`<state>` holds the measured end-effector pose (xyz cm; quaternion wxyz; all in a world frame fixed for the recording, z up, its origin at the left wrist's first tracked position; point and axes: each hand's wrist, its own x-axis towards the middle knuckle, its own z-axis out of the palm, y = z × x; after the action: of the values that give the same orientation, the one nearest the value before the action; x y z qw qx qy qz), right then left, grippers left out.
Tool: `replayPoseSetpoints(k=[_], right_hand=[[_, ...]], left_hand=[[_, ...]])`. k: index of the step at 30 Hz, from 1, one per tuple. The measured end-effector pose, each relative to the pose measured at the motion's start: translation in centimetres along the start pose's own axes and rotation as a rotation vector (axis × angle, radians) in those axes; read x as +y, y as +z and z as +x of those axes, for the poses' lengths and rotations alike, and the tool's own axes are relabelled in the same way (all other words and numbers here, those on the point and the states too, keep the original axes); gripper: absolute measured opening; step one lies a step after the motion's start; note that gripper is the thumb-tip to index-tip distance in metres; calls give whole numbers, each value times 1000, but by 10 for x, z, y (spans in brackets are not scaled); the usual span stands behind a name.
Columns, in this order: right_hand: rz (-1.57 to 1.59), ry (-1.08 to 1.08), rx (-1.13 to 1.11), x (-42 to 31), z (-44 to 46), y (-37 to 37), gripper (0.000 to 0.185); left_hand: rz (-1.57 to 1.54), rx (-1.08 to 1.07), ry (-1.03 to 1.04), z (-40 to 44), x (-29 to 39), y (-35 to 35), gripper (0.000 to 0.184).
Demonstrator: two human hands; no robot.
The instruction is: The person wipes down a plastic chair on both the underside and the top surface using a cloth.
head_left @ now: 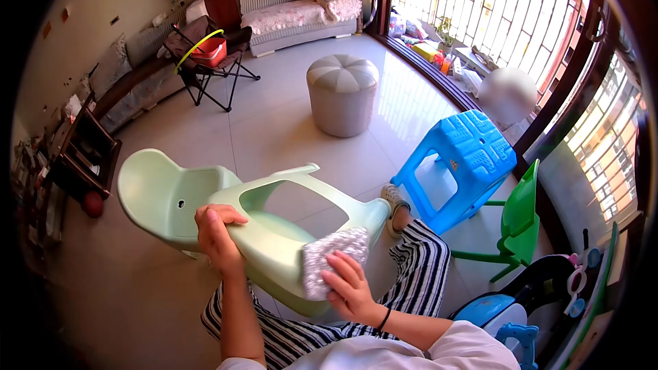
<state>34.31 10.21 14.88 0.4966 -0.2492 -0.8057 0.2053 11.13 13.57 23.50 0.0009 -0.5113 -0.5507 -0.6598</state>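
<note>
A pale green plastic chair (pixel 274 199) lies tipped across my lap, its legs pointing away from me. Its rounded part with a small hole is at the left. My left hand (pixel 221 236) grips the chair's edge near the middle, fingers wrapped over the rim. In my right hand (pixel 348 288) is a grey, shiny-flecked cloth (pixel 330 257), pressed flat on the chair's near right part. A dark band circles my right wrist.
Beyond the chair stands a round beige pouf (pixel 343 96). At the right are a blue stool (pixel 473 157) and a green chair (pixel 519 223). A folding chair (pixel 212 62) holds a red basket (pixel 210 52). Near the barred window is a blurred round patch.
</note>
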Motion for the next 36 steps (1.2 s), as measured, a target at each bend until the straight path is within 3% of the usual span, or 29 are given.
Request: replayPoseSetpoints(k=[7,9,11,13,15,21,23,27,31,34,36], right_hand=[[103,-104,-297,-31,97,-4,50],[180,-140,-355,-30,104,-1,56],[176,-217,-387,-25,120,3,58],[348,-205,-496,-20,139,11,61],[431,-215,-583,2,158,34,55],[584,-127,-785,25,218,103,47],[567,5,-974,32,236,120,51],[371,380,-1093,36,252,138,52],[309,359,-1072,26,253,129,48],[503,44,-946,19,239,102,39],[459,6,-827,14,221,86,38]], left_hand=[[13,126,-146,-2,6,6,43],[17,68,-176,-1,5,2,48],[-60,256,-76,3,2,7,53],[-121,199,-85,-1,-11,2,60],[-166,307,12,-2,-9,7,66],[-23,298,153,-4,-10,3,74],[12,245,230,-4,-11,2,75],[-67,162,179,-8,-9,0,78],[-54,148,130,-11,-9,-2,77],[-7,174,84,-14,-4,1,71],[12,201,63,-16,-3,5,67]])
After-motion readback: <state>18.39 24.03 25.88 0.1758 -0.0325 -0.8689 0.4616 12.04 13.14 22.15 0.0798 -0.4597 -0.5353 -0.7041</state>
